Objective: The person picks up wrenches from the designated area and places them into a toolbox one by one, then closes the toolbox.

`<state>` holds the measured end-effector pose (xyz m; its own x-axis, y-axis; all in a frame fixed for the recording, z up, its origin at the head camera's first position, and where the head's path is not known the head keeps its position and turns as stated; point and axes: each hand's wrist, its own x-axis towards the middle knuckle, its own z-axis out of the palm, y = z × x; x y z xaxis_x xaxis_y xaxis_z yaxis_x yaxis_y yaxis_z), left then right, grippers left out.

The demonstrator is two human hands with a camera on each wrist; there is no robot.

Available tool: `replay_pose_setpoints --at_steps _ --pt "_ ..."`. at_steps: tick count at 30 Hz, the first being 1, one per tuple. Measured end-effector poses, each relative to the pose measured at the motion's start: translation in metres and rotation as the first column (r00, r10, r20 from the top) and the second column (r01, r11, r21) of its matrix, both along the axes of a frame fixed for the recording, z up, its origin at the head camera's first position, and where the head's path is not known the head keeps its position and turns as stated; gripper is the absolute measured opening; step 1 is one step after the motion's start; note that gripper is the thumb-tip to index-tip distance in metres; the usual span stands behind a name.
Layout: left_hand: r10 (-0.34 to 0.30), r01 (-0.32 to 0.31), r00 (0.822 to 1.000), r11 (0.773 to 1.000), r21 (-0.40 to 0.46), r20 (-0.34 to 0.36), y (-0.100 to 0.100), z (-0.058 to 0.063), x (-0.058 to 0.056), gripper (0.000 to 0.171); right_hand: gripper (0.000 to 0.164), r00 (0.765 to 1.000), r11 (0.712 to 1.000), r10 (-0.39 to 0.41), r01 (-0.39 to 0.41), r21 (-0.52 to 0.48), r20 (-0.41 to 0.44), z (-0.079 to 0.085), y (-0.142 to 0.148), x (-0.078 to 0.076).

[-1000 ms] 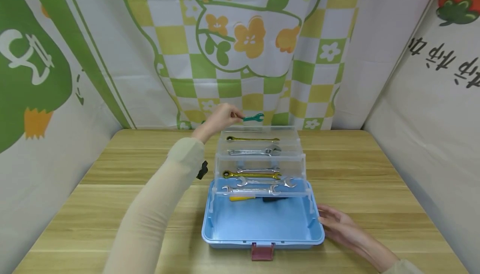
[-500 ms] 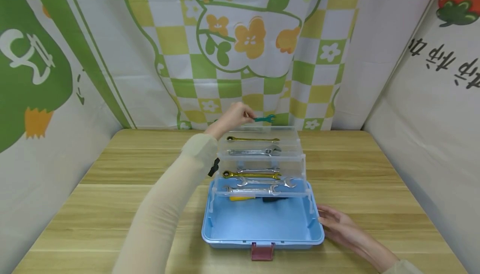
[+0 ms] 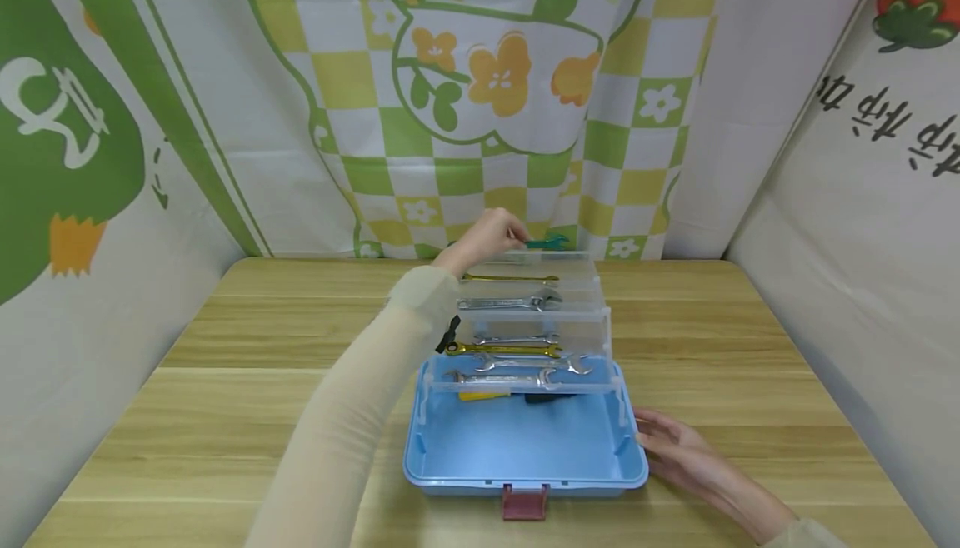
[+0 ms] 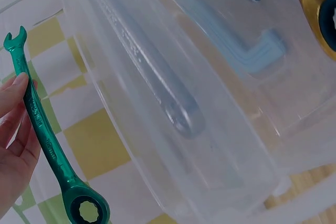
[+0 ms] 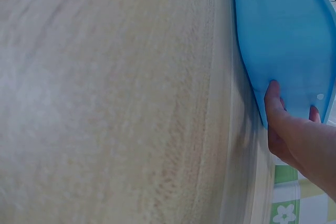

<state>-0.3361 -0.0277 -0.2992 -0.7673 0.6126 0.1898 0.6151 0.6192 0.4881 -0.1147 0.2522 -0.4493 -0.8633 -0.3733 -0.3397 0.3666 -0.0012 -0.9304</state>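
High over the rear tray of the blue toolbox (image 3: 525, 448), my left hand (image 3: 495, 233) pinches a green ratcheting combination wrench (image 4: 46, 137). In the left wrist view its open end points up and its ring end down, beside the clear plastic tray wall. My right hand (image 3: 686, 452) rests against the toolbox's right side. The right wrist view shows its fairly straight fingers (image 5: 273, 100) touching the blue wall. The upper clear tray (image 3: 577, 265) holds a gold wrench (image 3: 517, 279) and an adjustable wrench (image 3: 510, 303).
In the lower clear tray (image 3: 588, 327) lie another gold wrench (image 3: 510, 351) and several silver wrenches. A yellow handle (image 3: 483, 396) and a black handle (image 3: 550, 398) show beneath it. A pink latch (image 3: 524, 502) hangs at the front. Printed curtains (image 3: 495, 115) stand behind the wooden table (image 3: 750, 348).
My left hand has moved right with the green wrench along the back of the upper tray, lowering slightly. The right hand and the toolbox have stayed in place.
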Motion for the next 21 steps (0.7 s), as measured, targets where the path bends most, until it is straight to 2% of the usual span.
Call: replay_pose_setpoints --at_steps 10,12,13,15,17,18,20,21 --pt "0.019 -0.016 0.997 0.999 -0.030 0.074 0.016 -0.009 -0.006 0.017 0.067 1.000 1.000 -0.009 0.009 0.001 0.005 -0.001 0.000 0.000" --pt "0.017 -0.013 0.996 0.999 -0.042 0.093 0.020 -0.013 -0.012 0.016 0.068 1.000 1.000 -0.014 0.014 0.006 0.006 -0.001 0.000 0.000" --pt "0.013 -0.009 0.996 0.999 -0.051 0.093 0.020 -0.014 -0.011 0.016 0.068 1.000 1.000 -0.016 0.016 0.008 0.007 -0.001 0.000 0.000" --pt "-0.020 0.022 0.998 0.999 -0.025 0.055 0.024 -0.036 -0.034 0.013 0.069 1.000 1.000 -0.022 0.022 0.011 0.008 -0.001 0.000 -0.001" --pt "-0.053 0.053 0.999 0.999 0.001 0.007 0.029 -0.065 -0.064 0.013 0.069 1.000 1.000 -0.018 0.018 0.011 0.004 -0.001 0.000 -0.001" --pt "-0.059 0.059 0.998 0.998 -0.010 0.018 0.032 -0.076 -0.078 0.013 0.068 1.000 1.000 -0.013 0.013 0.008 0.002 -0.001 0.000 0.000" --pt "-0.078 0.078 0.997 0.997 0.009 -0.021 0.038 -0.102 -0.105 0.013 0.068 1.000 1.000 -0.003 0.003 0.004 -0.002 0.000 0.000 0.000" --pt "-0.080 0.080 0.997 0.997 0.007 -0.019 0.039 -0.104 -0.107 0.013 0.067 1.000 1.000 -0.001 0.001 0.005 -0.001 0.000 0.000 0.000"
